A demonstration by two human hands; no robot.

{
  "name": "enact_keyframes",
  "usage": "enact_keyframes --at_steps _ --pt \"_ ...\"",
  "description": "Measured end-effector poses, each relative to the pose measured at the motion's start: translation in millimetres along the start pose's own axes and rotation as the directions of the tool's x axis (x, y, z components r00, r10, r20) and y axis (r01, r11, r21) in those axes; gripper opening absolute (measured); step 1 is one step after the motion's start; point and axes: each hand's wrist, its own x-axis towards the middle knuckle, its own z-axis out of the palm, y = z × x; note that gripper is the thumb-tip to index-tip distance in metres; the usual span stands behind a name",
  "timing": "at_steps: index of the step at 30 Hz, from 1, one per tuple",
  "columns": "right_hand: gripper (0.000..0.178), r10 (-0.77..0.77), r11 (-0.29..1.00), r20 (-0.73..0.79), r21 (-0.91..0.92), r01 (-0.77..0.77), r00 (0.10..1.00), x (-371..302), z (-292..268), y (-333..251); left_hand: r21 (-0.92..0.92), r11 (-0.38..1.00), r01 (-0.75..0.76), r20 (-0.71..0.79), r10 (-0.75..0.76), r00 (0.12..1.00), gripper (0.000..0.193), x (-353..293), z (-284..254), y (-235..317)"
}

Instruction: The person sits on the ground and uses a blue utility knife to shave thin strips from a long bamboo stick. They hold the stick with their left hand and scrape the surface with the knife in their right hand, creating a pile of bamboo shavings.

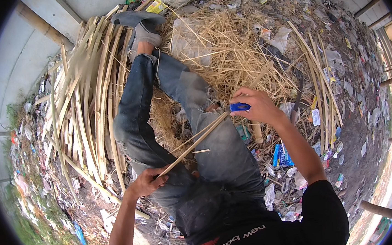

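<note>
Over my lap a long, thin bamboo strip (194, 144) slants up from left to right. My left hand (146, 182) is closed around its lower end, near my left thigh. By the strip's upper end, above my right knee, my right hand (260, 106) grips a blue-handled utility knife (240, 106). The blade is too small to make out. A thinner sliver (189, 141) runs beside the strip, and a short pale piece (201, 151) lies across my trouser leg.
A large heap of split bamboo strips (97, 102) lies to the left, against a pale wall (20, 58). Curly shavings (231, 41) pile up beyond my legs. More strips (322, 89) lie at the right. Plastic litter, including a blue wrapper (281, 156), covers the ground.
</note>
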Motion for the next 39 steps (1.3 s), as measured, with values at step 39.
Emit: enact_keyframes --at_steps 39 --pt "0.05 0.323 0.946 -0.097 0.006 -0.323 0.942 -63 59 -57 0.668 0.744 -0.01 -0.365 0.339 0.867 0.031 71 85 67"
